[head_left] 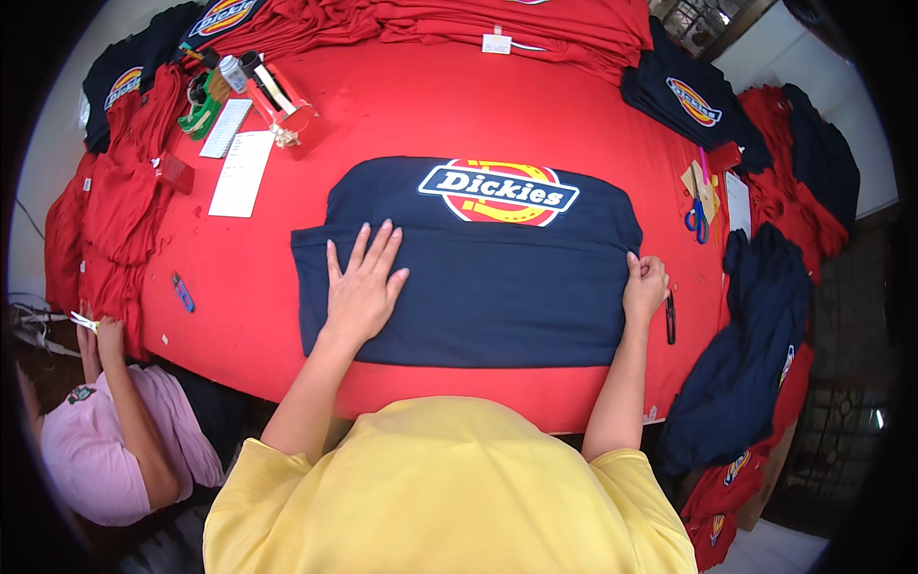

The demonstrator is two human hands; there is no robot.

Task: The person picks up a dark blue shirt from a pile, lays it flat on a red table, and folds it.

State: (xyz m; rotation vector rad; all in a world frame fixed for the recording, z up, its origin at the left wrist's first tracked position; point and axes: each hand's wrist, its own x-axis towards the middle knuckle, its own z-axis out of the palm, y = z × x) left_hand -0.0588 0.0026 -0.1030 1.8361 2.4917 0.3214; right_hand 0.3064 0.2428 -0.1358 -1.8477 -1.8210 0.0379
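A navy T-shirt (478, 306) lies folded in front of me, its lower part turned up over the body. The colourful oval print on its chest shows above the fold edge. My left hand (363, 292) rests flat on the left part of the shirt, fingers spread, tips at the fold edge. At the right end, my right hand (646, 284) is closed, with thumb and fingers pinching the shirt's side edge near the fold. The fingertips there are partly hidden.
Red cloth covers the table (402, 105). Stacked red shirts (535, 33) and navy shirts (703, 100) line its edges. Scissors (698, 220), a black pen-like object (670, 318), a blue cutter (183, 293) and papers (242, 174) lie around. At left, a co-worker (124, 440) holds small scissors (84, 321).
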